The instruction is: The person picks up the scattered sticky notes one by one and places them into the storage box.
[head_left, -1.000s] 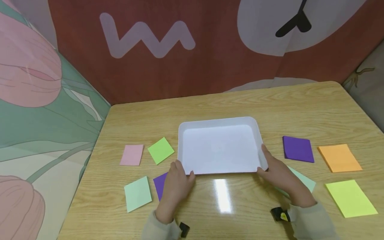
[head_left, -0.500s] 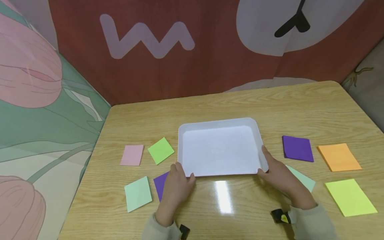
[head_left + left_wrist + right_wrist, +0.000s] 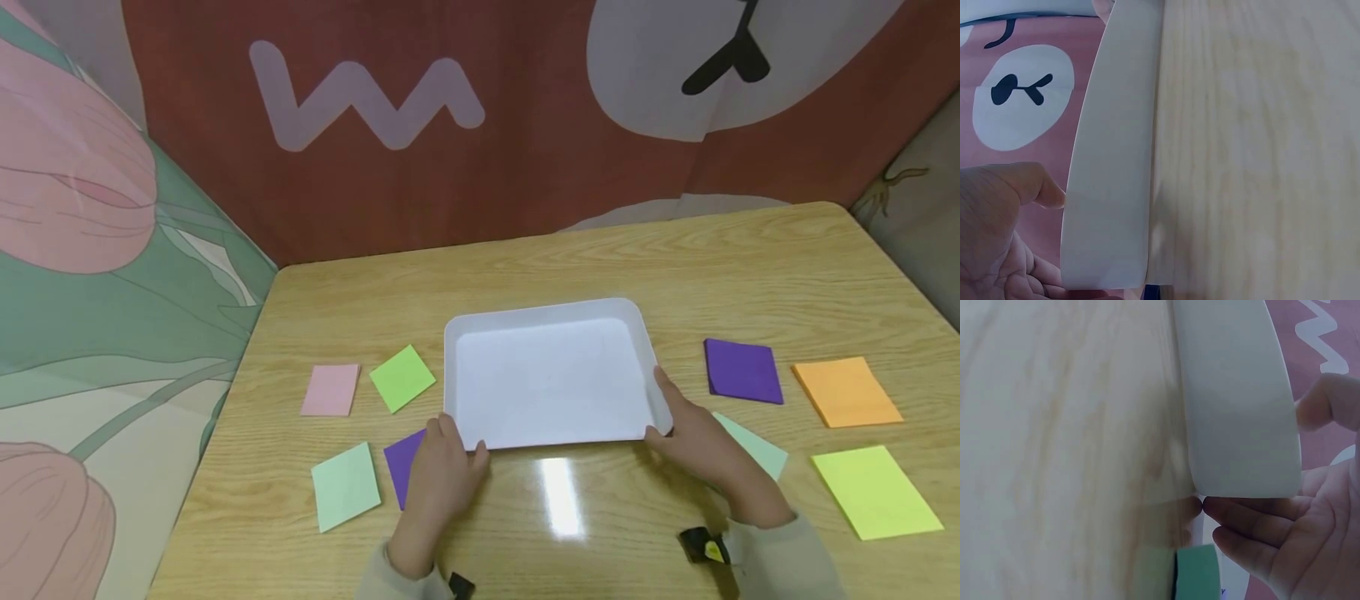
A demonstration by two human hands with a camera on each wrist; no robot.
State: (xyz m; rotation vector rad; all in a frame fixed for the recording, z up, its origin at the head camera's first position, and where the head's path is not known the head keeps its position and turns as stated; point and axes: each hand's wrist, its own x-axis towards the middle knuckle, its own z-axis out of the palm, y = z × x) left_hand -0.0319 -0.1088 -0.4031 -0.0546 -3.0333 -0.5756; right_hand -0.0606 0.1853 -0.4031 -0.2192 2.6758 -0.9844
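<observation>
A shallow white rectangular tray (image 3: 551, 379) with rounded corners and nothing in it sits on the wooden table, in the middle of the head view. My left hand (image 3: 442, 471) grips its near left corner, thumb at the near wall and fingers round the left side. At the near right corner my right hand (image 3: 697, 437) holds it the same way. Both wrist views show the tray's outer wall (image 3: 1110, 144) standing against the tabletop, with a thumb at its rim. Partly hidden behind the left hand lies a purple sticky note (image 3: 402, 462). A mint pad (image 3: 753, 446) is partly covered by the right forearm.
Left of the tray lie a pink note (image 3: 331, 390), a green note (image 3: 402, 378) and a mint note (image 3: 346, 487). To its right are purple (image 3: 742, 371), orange (image 3: 847, 392) and yellow (image 3: 876, 492) pads. A patterned cloth wall (image 3: 450, 183) rises behind the table.
The tray has slid a little toward the person, with both hands keeping hold of it at the near corners. The notes have stayed where they were.
</observation>
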